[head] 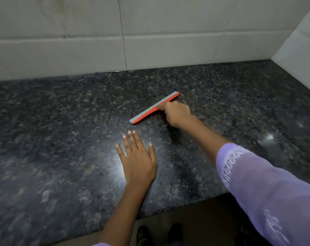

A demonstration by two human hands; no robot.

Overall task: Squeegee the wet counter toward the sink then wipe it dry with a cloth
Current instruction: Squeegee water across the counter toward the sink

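- The right hand (177,112) is gripping the handle of the squeegee (155,107), with the fingers curled round it and the thumb lying forward toward the blade; this grip is probably giving downward pressure, so that the rubber edge is staying flat against the stone.
- The squeegee is lying on the counter (61,130) a little right of the middle, nearer to the back wall than to the front edge; its grey blade is running diagonally — the far end toward the tiled wall (168,41), the near end toward the left hand (138,160).
- The left hand is resting flat on the counter with straight, slightly spread fingers and is holding nothing; it is well apart from the blade, and I judge that it is steadying the body while the right arm in the lilac sleeve (266,183) is reaching far forward.
- The sink is not showing in this view, so I cannot tell toward which side the water should go (the cloth is not showing either).
- The counter is shining at the right, where some bright wet patches (269,137) are sitting; the squeegee step seems to be under way, and the wiping is not yet begun.
- No brand, label or writing can be read — neither on the squeegee nor on the wall.
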